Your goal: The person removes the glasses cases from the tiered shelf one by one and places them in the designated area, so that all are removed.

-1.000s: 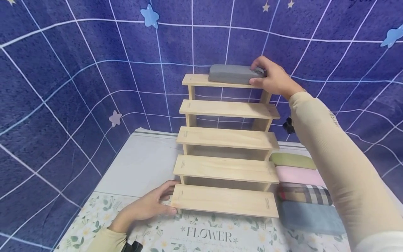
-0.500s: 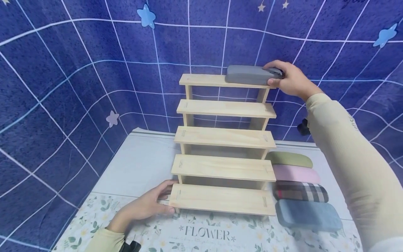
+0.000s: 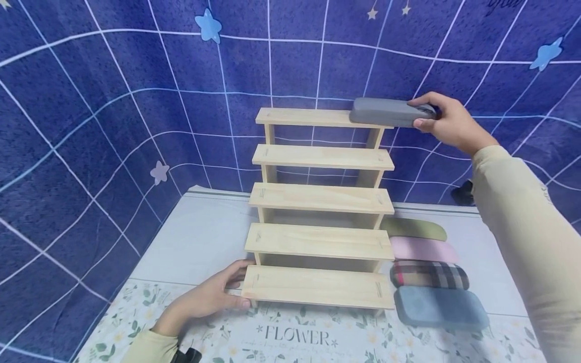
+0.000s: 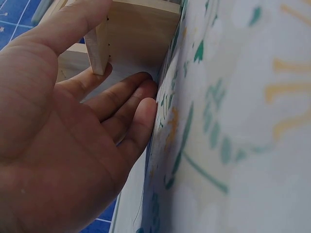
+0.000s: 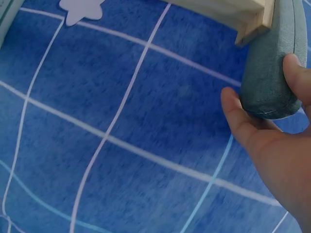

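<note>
A grey glasses case (image 3: 383, 112) lies at the right end of the top board, its right part jutting past the board. My right hand (image 3: 454, 121) grips the case's right end; in the right wrist view, the thumb and fingers (image 5: 238, 114) are on either side of its rounded end. The wooden step shelf (image 3: 322, 196) has several tiers, and the lower boards bear nothing. My left hand (image 3: 211, 292) holds the left end of the bottom board, thumb at the front and fingers behind. In the left wrist view, a fingertip meets the wooden upright (image 4: 98, 51).
Right of the shelf lie a green case (image 3: 415, 229), a pink case (image 3: 424, 249), a plaid case (image 3: 430, 275) and a blue case (image 3: 440, 306) in a column. A blue grid-patterned curtain (image 3: 245, 65) hangs behind. The table has a floral mat (image 3: 218, 335) in front.
My right hand has slid the grey glasses case rightward along the top board, from near its middle to past its right end. My left hand stays at the bottom board.
</note>
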The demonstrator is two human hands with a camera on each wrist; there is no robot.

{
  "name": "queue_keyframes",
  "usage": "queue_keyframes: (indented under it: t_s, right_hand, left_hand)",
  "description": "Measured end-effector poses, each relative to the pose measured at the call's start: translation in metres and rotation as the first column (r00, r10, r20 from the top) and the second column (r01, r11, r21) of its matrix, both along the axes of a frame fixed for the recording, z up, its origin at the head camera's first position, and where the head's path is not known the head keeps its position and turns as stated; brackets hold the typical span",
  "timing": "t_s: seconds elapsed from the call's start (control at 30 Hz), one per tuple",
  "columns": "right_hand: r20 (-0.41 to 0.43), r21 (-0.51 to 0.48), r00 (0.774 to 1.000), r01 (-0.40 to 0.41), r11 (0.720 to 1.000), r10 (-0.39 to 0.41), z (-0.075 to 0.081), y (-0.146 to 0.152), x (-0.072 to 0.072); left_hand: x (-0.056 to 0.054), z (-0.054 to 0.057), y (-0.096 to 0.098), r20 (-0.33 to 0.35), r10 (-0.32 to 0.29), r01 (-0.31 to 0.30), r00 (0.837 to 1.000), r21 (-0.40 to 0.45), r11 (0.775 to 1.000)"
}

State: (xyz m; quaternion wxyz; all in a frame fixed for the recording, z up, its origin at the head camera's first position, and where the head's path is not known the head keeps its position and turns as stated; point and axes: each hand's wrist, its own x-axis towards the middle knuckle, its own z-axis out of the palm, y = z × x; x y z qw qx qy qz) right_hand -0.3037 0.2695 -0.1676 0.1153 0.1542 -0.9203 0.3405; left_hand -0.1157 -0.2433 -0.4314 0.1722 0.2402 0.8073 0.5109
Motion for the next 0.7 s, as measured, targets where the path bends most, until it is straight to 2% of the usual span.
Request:
queue_keyframes:
  t_s: [0.2,0.33,0.5,0.7]
  right_hand:
    - [0.036,-0.119,0.999,0.037,0.992,-0.032,-0.009,0.036,0.01]
    - [0.087,-0.146,0.995,0.066,0.987,-0.054,-0.018,0.06,0.018]
    - [0.162,-0.072,0.982,0.109,0.991,-0.096,-0.041,0.089,0.026]
    - [0.199,0.073,0.97,0.125,0.989,-0.137,-0.081,0.115,0.029]
  left_hand:
    - [0.0,0.001,0.002,0.008,0.013,-0.013,1.0,-0.011,1.0]
    - [-0.001,0.001,0.001,0.011,0.016,-0.016,1.0,-0.011,1.0]
    - [-0.001,-0.001,0.001,0.011,0.008,-0.008,1.0,-0.003,1.0]
    - [0.0,0.0,0.002,0.007,0.005,-0.005,1.0,-0.005,1.0]
